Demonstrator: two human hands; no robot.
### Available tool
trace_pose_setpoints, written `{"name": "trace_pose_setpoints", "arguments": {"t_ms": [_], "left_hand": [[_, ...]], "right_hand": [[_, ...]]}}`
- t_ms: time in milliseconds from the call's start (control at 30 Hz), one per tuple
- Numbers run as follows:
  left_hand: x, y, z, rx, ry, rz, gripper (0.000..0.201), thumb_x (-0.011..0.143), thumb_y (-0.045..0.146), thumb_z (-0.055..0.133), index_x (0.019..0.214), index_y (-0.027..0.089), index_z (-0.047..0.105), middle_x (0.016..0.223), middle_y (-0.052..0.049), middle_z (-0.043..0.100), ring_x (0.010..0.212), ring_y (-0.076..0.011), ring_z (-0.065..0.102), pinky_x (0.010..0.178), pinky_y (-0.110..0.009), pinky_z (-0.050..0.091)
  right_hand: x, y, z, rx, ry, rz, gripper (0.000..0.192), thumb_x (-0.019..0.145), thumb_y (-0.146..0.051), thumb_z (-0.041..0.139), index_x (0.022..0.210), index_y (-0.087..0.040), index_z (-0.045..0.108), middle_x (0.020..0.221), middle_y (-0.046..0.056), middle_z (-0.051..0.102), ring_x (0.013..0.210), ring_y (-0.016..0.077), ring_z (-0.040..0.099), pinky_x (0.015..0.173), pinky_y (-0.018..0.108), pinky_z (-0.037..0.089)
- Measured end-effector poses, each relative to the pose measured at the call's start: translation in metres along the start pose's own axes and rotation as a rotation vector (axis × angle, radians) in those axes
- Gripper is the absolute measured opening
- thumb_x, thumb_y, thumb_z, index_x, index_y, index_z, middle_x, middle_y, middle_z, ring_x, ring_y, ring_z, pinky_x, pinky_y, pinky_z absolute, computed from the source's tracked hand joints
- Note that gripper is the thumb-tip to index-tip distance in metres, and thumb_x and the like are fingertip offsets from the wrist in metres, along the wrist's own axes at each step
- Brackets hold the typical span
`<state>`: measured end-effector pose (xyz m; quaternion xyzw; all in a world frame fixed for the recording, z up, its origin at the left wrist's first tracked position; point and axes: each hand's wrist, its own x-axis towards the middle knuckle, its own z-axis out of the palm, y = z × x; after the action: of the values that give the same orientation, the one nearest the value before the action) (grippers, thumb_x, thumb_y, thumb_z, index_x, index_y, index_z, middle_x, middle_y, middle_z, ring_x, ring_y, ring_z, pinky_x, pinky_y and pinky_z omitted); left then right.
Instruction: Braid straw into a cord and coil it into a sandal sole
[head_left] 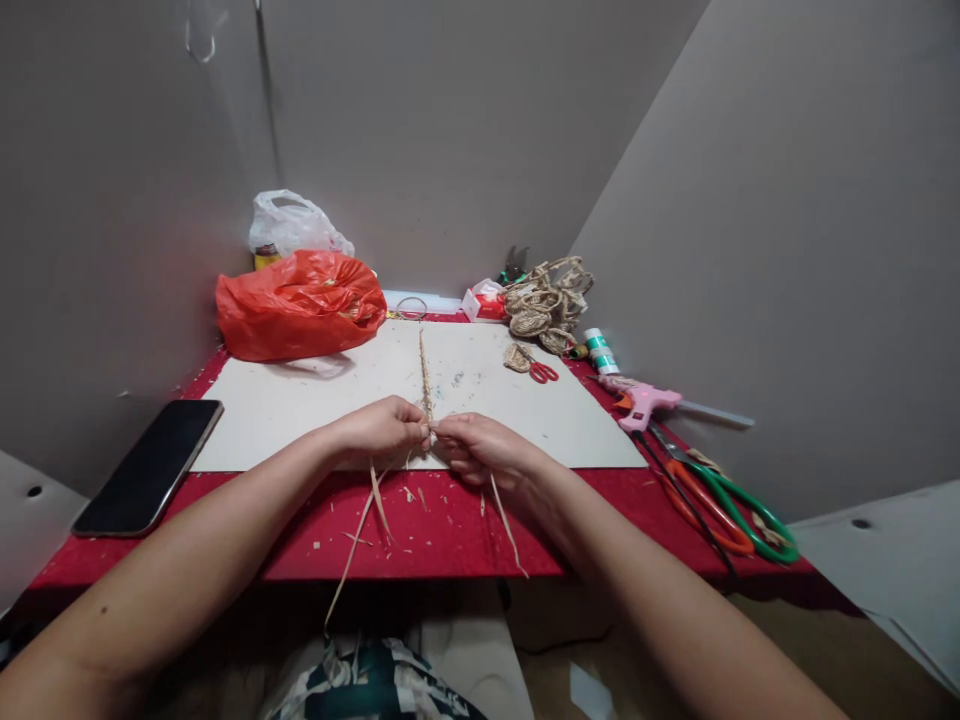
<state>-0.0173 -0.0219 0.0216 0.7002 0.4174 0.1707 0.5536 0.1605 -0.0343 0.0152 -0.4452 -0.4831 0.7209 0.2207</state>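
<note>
Nearest: patterned dark green and white fabric (pixel 375 685) on the lap, below the table edge. Both forearms come in over the red table cover (pixel 450 540), littered with straw bits. Left hand (pixel 379 430) and right hand (pixel 480 447) meet at the near edge of the cream rectangular board (pixel 300 410), fingertips closed in a pinch on the thin braided tan straw cord (pixel 425 375). Braided part runs straight away from the hands across the board; loose straw strands (pixel 360 520) hang from under both hands over the table front. Right hand's other fingers are curled under, exact grip there not visible. Left side: black smartphone (pixel 150 465) flat, screen up, just beside the board. Right side: orange-handled scissors (pixel 705 510) and green-handled scissors (pixel 742 510) touching side by side, pink glue gun (pixel 645 403) behind them, green and white tape roll (pixel 600 350) further back. On the board: small red-handled scissors (pixel 541 372). Far edge: heap of coiled jute rope (pixel 546 300), red plastic bag (pixel 300 303), white plastic bag (pixel 296 225) behind it against the grey wall.
</note>
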Motion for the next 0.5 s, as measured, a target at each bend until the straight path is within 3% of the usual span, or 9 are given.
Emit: {"name": "trace_pose_setpoints", "arguments": {"t_ms": [167,333,500], "left_hand": [[-0.006,0.007,0.005,0.298,0.129,0.069,0.021,0.077,0.028,0.050,0.065,0.014,0.060,0.052,0.004,0.042,0.049,-0.0088,0.033,0.050,-0.022,0.024],[-0.016,0.019,0.002,0.550,0.188,0.069,0.024,0.077,0.027,0.051,0.056,0.016,0.056,0.051,0.001,0.049,0.050,-0.0109,0.039,0.052,-0.024,0.026],[-0.023,0.024,0.015,0.852,0.237,0.068,0.024,0.082,0.027,0.047,0.068,0.016,0.063,0.065,-0.009,0.062,0.056,-0.0178,0.051,0.057,-0.027,0.031]], "right_hand": [[0.002,0.003,0.010,0.019,0.150,-0.030,0.021,0.073,-0.027,0.055,0.055,-0.018,0.049,0.034,-0.011,0.024,0.032,0.0036,0.014,0.032,0.019,0.011],[0.005,0.011,0.019,0.058,0.259,-0.102,0.018,0.073,-0.022,0.052,0.055,-0.017,0.055,0.031,-0.010,0.025,0.031,0.0045,0.015,0.032,0.021,0.010],[0.002,0.015,0.025,0.142,0.260,-0.137,0.026,0.074,-0.026,0.056,0.052,-0.020,0.044,0.033,-0.010,0.025,0.032,0.0041,0.015,0.032,0.021,0.011]]}}
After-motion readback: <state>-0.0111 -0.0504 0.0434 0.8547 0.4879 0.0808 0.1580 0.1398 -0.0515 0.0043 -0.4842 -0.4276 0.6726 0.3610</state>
